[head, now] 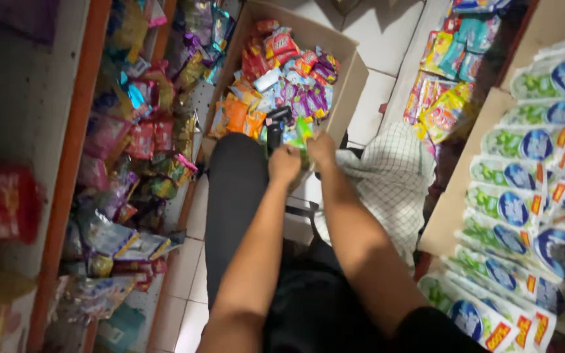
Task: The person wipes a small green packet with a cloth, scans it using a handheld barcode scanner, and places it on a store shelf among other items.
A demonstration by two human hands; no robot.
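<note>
The cardboard box (pixel 351 78) of mixed snack packets served as the landmark: it stood open on the white tiled floor (pixel 387 33), and both hands met just at its near edge. The left hand (pixel 284 163) and the right hand (pixel 322 149) were side by side, almost touching, each curled into a fist around a bright green-and-yellow snack packet (pixel 300 136) that stuck up between them, just inside the box's near rim. Beside that packet, on the left-hand side, a dark object (pixel 277 124) stood upright; the view was too blurred to say what it was. The packet looked like thin printed film, so it would likely be very light, soft and crinkly, somewhat slippery, with contents that could crush if squeezed; the flat sealed edges at top or side seemed the safest places to pinch, and the fingers appeared to be gripping near such an edge. Deeper in the box lay orange, red and purple packets (pixel 295 85) in a loose heap. Left of the box ran a wooden-edged shelf (pixel 73 163) crowded with more sachets and wrappers. Right of the box a checked cloth (pixel 390 176) lay crumpled on the floor, and beyond it hung strips of green-and-blue sachets (pixel 524 176) overlapping in rows. Nearer than the box, the person's black trousers (pixel 237 202) filled the space under the forearms.
</note>
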